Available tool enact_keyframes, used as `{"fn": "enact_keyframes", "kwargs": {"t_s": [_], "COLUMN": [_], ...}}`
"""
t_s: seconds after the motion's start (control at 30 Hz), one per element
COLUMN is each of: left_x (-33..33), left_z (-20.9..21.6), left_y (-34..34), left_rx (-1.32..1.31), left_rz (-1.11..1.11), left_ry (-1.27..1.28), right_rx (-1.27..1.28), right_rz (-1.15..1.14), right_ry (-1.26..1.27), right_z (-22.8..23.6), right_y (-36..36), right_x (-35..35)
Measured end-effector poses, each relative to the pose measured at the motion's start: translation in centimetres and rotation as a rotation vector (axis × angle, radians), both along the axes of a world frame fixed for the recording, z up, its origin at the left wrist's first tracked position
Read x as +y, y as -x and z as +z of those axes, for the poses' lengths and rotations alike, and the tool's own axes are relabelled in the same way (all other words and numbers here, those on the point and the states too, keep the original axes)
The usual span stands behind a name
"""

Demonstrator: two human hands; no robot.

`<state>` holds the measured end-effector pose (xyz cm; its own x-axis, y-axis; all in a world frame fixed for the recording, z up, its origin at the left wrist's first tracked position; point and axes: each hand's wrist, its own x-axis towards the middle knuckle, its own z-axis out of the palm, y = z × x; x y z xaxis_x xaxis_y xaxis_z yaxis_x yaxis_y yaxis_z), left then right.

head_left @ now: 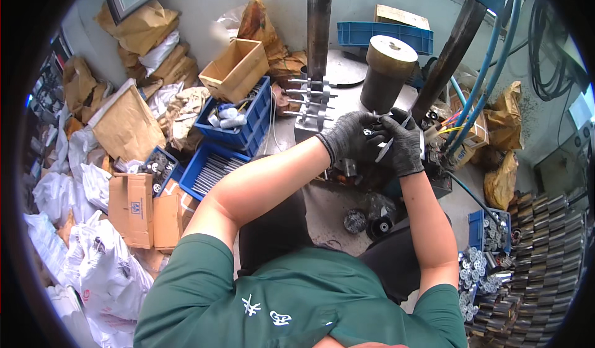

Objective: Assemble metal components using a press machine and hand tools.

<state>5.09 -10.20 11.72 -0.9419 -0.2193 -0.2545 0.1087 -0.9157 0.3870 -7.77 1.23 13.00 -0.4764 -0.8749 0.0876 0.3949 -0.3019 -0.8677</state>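
Observation:
Both my hands wear dark grey gloves and meet in front of a press's thick cylindrical ram [385,78]. My left hand [352,138] has its fingers curled around a small part with a bright ring; its kind is mostly hidden. My right hand [404,146] is closed on a thin pale metal piece [384,151] that slants down past the fingers. The fingertips of the two hands nearly touch below the ram. Left of them, silver metal parts with thin shafts [315,103] stand in a row beside a dark upright column [319,26].
Blue crates [251,125] with metal parts and a wooden box [234,69] stand to the left. A blue bin [211,168] holds metal rods. Cartons [131,208] and white sacks [102,273] lie farther left. At right are blue hoses [489,69] and stacked metal cylinders [533,267].

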Motion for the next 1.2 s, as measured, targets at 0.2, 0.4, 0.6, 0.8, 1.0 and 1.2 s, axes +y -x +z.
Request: {"fn": "enact_keyframes", "kwargs": {"t_s": [0.2, 0.4, 0.6, 0.8, 1.0, 1.2], "left_x": [-0.5, -0.3, -0.6, -2.5, -3.7, -3.8], "left_z": [3.3, 0.6, 0.2, -0.3, 1.0, 0.8], "left_y": [1.2, 3.2, 3.9, 2.2, 0.6, 0.1], "left_rx": [-0.216, -0.267, -0.328, -0.369, -0.429, -0.436], "left_rz": [0.136, 0.073, -0.090, 0.094, 0.175, 0.201], "left_ry": [0.445, 0.796, 0.802, 0.462, 0.374, 0.358], "right_rx": [0.103, 0.223, -0.075, -0.652, -0.650, 0.363], "right_rz": [-0.078, -0.086, -0.057, -0.011, 0.404, 0.070], "right_ry": [0.046, -0.136, -0.211, 0.145, -0.179, -0.273], "right_z": [0.7, -2.0, -3.0, -0.5, -2.8, -3.2], "right_y": [1.9, 4.8, 5.1, 9.4, 6.2, 3.8], "right_x": [-1.1, 0.2, 1.2, 1.5, 1.9, 2.3]}}
